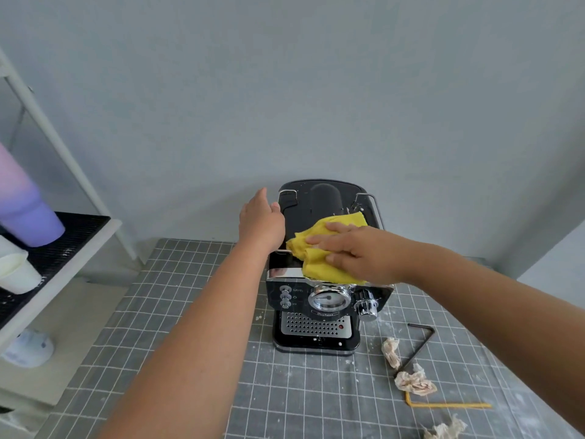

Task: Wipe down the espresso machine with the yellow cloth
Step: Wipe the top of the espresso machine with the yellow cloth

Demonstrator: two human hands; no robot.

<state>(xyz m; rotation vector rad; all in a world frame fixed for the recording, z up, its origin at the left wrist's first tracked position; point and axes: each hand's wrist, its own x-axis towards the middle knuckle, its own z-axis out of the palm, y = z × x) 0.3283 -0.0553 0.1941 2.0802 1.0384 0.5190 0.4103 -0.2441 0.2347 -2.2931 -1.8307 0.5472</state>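
Note:
A black and chrome espresso machine [316, 315] stands on a grey gridded mat, its dial and buttons facing me. My right hand [357, 251] presses the crumpled yellow cloth [319, 245] flat on the front part of the machine's top. My left hand [261, 221] grips the machine's upper left edge, fingers curled over its side. White specks dot the black top near the rear right rail.
Crumpled paper scraps [411, 380], a black hex key [421, 340] and a bent yellow straw [449, 405] lie on the mat [202, 280] right of the machine. A white shelf at left holds a purple tumbler [28, 210] and a pale cup [17, 274]. A grey wall stands close behind.

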